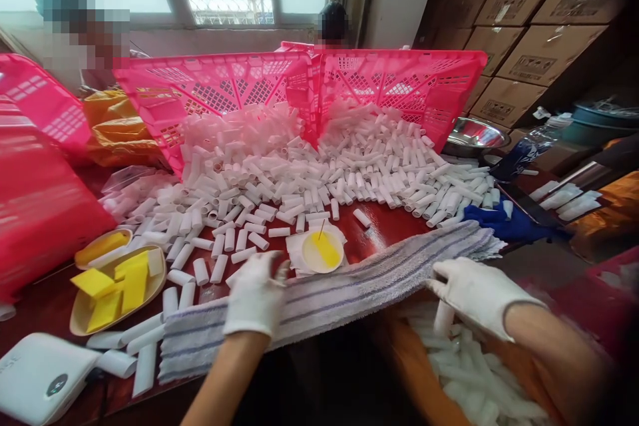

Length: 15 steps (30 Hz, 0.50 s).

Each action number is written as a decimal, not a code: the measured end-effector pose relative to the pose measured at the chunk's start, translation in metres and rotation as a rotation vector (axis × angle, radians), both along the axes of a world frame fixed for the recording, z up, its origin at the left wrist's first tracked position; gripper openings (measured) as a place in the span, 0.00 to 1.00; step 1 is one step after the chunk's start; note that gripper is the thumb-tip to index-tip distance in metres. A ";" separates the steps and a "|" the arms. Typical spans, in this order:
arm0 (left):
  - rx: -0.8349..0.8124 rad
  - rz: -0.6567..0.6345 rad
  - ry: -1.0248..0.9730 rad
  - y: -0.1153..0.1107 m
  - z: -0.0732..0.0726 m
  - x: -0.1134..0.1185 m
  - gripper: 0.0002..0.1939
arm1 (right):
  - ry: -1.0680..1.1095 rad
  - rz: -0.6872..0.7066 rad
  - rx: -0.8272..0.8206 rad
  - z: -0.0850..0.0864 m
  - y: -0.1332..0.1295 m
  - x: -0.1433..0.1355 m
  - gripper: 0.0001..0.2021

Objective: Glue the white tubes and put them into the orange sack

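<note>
My left hand (255, 293), in a white glove, is above the striped grey towel (344, 296) at the table's front. Its thumb and fingers are apart, with nothing visible between them. Loose white tubes (243, 255) lie just beyond it. To its right, a small round dish (323, 250) holds a yellow piece with a thin stick standing up. My right hand (482, 294), also gloved, is past the towel's right part with fingers curled. A white tube (443, 319) hangs upright beneath those fingers, its upper end hidden. Below is an orange bag (424, 363) with many similar tubes.
Two tilted pink baskets (399, 73) spill a heap of tubes onto the red table (367, 233). A tray with yellow sponge pieces (120, 289) and a white device (44, 379) are left. A bottle (532, 146) stands right; cartons (519, 53) are stacked behind. Two people are beyond.
</note>
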<state>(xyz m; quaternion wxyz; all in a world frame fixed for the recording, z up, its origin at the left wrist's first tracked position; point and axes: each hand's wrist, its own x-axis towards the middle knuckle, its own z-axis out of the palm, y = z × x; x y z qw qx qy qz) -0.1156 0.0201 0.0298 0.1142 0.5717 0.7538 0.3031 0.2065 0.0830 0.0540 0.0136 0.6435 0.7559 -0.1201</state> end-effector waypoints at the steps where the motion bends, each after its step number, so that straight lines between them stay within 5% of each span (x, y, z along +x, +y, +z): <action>1: -0.059 0.109 0.171 0.001 0.001 -0.018 0.18 | -0.044 -0.029 0.010 0.000 0.012 0.001 0.12; 5: -0.274 0.243 0.458 0.005 -0.002 -0.061 0.18 | 0.042 -0.049 0.151 -0.004 0.072 -0.046 0.14; 9: -0.301 0.145 0.450 0.012 -0.014 -0.062 0.17 | 0.029 0.278 0.211 -0.002 0.119 -0.116 0.13; 15: -0.274 0.121 0.375 0.012 -0.018 -0.061 0.14 | -0.041 0.548 0.198 0.002 0.137 -0.162 0.10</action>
